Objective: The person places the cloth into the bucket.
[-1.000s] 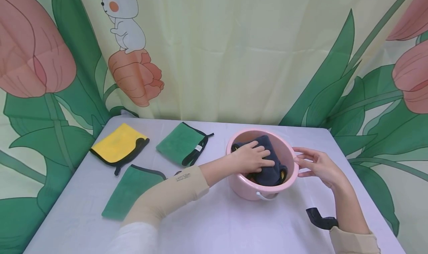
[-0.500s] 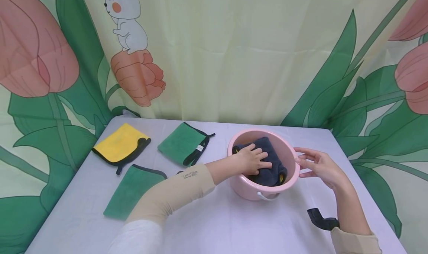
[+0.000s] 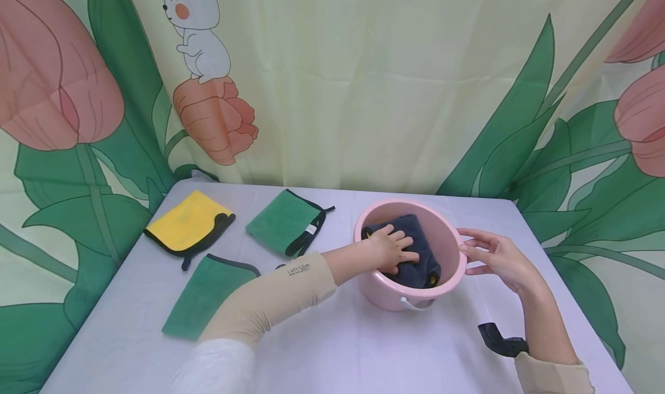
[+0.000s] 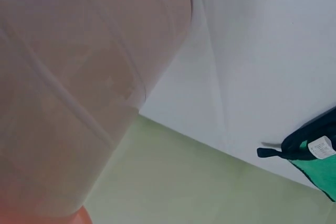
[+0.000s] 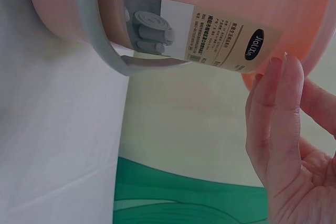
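In the head view a pink bucket [image 3: 379,296] stands at the right half of the table, its pale handle [image 3: 413,306] hanging at the front. A dark navy cloth [image 3: 422,255] with yellow showing at its edge lies bunched inside. My left hand [image 3: 392,251] reaches over the rim and presses on this cloth with spread fingers. At the bucket's right side my right hand [image 3: 496,258] touches the rim with fairly straight fingers. The right wrist view shows those fingertips at the bucket wall beside a printed label [image 5: 215,35]. In the left wrist view, the bucket's outer wall [image 4: 79,77] fills the upper left.
Left of the bucket lie a folded green cloth [image 3: 283,221], a yellow cloth [image 3: 187,221] with dark trim, and another green cloth [image 3: 208,293] partly covered by the left arm. A printed curtain [image 3: 353,94] hangs behind the table [image 3: 363,359].
The navy cloth has sunk a little deeper into the bucket and shifted slightly left, with the left hand pressing on it. The right hand stays at the rim.
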Demonstrator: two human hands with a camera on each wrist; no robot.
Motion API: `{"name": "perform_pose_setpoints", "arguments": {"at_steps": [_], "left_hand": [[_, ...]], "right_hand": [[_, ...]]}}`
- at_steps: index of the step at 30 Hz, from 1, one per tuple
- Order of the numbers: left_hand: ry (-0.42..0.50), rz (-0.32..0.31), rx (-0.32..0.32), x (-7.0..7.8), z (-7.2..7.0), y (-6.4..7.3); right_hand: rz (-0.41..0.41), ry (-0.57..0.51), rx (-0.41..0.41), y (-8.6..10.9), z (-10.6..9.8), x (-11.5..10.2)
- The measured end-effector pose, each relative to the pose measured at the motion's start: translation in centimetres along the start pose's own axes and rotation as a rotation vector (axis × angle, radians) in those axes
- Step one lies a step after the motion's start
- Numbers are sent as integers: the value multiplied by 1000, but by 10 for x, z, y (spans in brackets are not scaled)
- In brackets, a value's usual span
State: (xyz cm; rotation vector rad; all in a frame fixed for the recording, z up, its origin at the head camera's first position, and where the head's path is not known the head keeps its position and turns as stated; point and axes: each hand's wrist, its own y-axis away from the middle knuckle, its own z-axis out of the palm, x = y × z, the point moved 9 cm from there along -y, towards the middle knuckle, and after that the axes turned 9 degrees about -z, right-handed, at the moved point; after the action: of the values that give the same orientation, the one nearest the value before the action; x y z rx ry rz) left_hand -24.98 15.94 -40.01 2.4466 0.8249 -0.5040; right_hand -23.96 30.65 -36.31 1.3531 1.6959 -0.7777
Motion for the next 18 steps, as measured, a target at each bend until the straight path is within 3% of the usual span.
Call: {"name": "perform_pose_setpoints", "arguments": {"at_steps": [6, 9, 13, 18], "left_hand": [[0, -17, -7, -2, 0, 0], [19, -16, 36, -3, -3, 0], [92, -22, 174, -9, -12, 5], [222, -80, 393, -29, -29, 25]], "right_hand": [[-5, -2, 2, 0, 0, 0], [-3, -4, 1, 0, 0, 0], [-6, -5, -2, -1, 1, 0], [-1, -7, -5, 0, 2, 0]]}}
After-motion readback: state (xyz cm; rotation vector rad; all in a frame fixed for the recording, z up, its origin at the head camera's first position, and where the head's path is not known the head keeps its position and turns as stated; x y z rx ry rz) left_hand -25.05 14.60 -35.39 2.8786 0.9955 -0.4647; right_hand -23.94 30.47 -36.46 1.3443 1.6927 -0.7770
